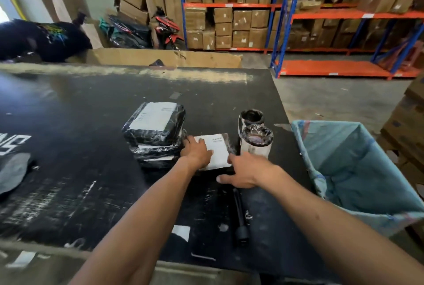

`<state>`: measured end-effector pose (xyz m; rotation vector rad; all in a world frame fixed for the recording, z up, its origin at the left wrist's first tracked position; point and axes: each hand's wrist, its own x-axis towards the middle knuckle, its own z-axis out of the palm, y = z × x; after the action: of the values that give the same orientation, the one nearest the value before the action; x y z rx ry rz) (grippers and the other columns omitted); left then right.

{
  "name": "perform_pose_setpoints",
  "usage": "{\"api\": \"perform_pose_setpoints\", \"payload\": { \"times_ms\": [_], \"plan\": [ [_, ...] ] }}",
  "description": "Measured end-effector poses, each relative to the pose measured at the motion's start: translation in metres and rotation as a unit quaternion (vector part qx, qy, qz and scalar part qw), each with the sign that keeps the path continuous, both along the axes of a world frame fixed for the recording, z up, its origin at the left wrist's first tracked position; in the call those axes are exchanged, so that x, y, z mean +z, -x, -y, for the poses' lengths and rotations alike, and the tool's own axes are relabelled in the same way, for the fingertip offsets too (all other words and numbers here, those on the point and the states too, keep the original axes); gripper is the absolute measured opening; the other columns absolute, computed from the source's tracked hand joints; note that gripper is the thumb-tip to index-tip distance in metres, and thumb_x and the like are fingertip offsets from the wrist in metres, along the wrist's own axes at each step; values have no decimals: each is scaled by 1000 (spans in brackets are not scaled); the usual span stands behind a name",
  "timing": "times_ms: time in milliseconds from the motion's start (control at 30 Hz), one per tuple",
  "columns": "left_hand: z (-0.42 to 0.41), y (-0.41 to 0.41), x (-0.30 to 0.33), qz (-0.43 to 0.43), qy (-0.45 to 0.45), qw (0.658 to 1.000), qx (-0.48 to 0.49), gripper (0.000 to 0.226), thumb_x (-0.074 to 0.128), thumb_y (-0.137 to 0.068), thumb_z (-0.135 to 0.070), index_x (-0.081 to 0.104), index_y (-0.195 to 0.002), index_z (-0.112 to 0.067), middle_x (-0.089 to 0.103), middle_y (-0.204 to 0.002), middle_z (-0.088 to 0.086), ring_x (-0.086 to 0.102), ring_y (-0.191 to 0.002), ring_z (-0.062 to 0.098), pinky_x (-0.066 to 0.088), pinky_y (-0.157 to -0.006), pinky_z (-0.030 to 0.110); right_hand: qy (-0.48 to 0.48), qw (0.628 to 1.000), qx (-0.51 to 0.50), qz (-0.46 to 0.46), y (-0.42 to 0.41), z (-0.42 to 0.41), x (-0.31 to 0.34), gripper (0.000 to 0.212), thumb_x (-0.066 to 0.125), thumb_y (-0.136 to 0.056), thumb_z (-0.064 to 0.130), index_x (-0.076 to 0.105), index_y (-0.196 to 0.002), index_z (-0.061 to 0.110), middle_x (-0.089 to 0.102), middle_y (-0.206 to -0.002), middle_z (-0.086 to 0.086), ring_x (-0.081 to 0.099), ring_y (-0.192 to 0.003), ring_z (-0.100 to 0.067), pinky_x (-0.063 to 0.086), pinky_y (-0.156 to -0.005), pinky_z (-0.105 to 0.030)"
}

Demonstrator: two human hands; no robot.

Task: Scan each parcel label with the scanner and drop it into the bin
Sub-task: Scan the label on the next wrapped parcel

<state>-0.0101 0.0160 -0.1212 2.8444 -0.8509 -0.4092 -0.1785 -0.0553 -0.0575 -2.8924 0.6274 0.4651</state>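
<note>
Left hand [197, 154] lies flat, fingers straight, pressing the near-left part of a flat black parcel [218, 151] with a white label, on the bench [80, 124] just right of the parcel stack [154, 133]. Right hand [243, 173] is spread and relaxed at the parcel's right edge, holding nothing; whether its fingertips touch the parcel I can't tell. Scanner [239, 216] — a dark handheld unit — lies on the bench near the front edge, below the right hand, untouched. Bin [321, 170], teal-lined, stands beside the bench on the right and looks open. Risks, as I judge them: the left hand covers part of the label, so a scan may miss the barcode; glossy wrap could glare; sliding the parcel right could knock the two rolls [254, 133] standing close behind it; reaching back for the scanner could push it off the front edge. Counts: one flat parcel under the hands, a stack of about three wrapped parcels, two rolls, one scanner, one bin.
</note>
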Motion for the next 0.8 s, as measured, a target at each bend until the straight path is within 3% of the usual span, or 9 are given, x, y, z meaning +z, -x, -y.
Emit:
{"api": "perform_pose_setpoints", "payload": {
  "times_ms": [67,167,267,367,433,500,567,700,800],
  "plan": [
    [3,3,-4,-30,4,1000,6,61,41,-105,-43,24,-155,-12,4,-161,21,11,-147,42,29,-113,52,-23,998,-41,-38,2,-8,-17,87,53,-94,77,43,-155,16,57,-148,-14,57,-134,-36,50,-103,-43],
    [10,-2,-6,-67,5,998,12,60,42,-106,-38,19,-155,-13,2,-160,23,12,-145,46,27,-113,55,-92,986,-129,-43,4,-14,-36,94,64,-93,68,29,-162,14,52,-152,-14,61,-130,-35,56,-98,-41],
    [13,-16,-7,-84,-18,996,18,83,50,-101,-49,7,-159,-8,13,-159,30,16,-145,47,25,-116,51,-216,952,-218,14,6,-17,-48,81,77,-93,41,33,-157,17,53,-145,-12,72,-107,-31,63,-63,-34],
    [13,-22,1,-124,-42,991,8,108,63,-91,-57,-7,-161,-14,8,-161,32,11,-149,48,22,-118,50,-270,932,-236,49,12,-9,-47,64,81,-87,26,49,-143,21,60,-122,-3,67,-91,-20,53,-40,-25],
    [13,-22,6,-152,-54,987,4,112,68,-88,-57,-7,-161,-19,3,-163,28,6,-150,48,23,-118,50,-282,937,-203,44,17,1,-36,54,81,-82,21,58,-131,24,67,-107,1,67,-84,-15,56,-47,-26],
    [14,-20,8,-146,-71,987,-17,106,60,-91,-59,-7,-161,-17,9,-167,16,4,-152,44,15,-121,50,-301,936,-176,52,20,14,-19,49,82,-78,18,65,-123,25,76,-101,-1,73,-80,-17,61,-57,-30],
    [13,-18,2,-148,-67,986,-20,103,53,-94,-62,-10,-160,-14,16,-167,10,11,-153,39,13,-122,49,-328,926,-169,80,20,27,-3,40,83,-78,17,69,-115,21,78,-94,-5,74,-75,-20,59,-57,-28],
    [3,-17,-8,-208,10,978,6,110,66,-88,-59,-6,-161,-20,20,-166,10,19,-150,41,27,-119,49,-433,867,-185,162,16,41,15,31,81,-79,17,75,-104,0,76,-89,-21,67,-73,-32,56,-73,-45],
    [-5,-14,-6,-221,76,972,16,120,78,-77,-59,1,-161,-23,20,-166,7,19,-151,37,28,-119,47,-465,829,-218,221,12,38,19,23,69,-90,8,71,-108,-7,72,-82,-21,61,-65,-28,54,-60,-35]
  ]
}}
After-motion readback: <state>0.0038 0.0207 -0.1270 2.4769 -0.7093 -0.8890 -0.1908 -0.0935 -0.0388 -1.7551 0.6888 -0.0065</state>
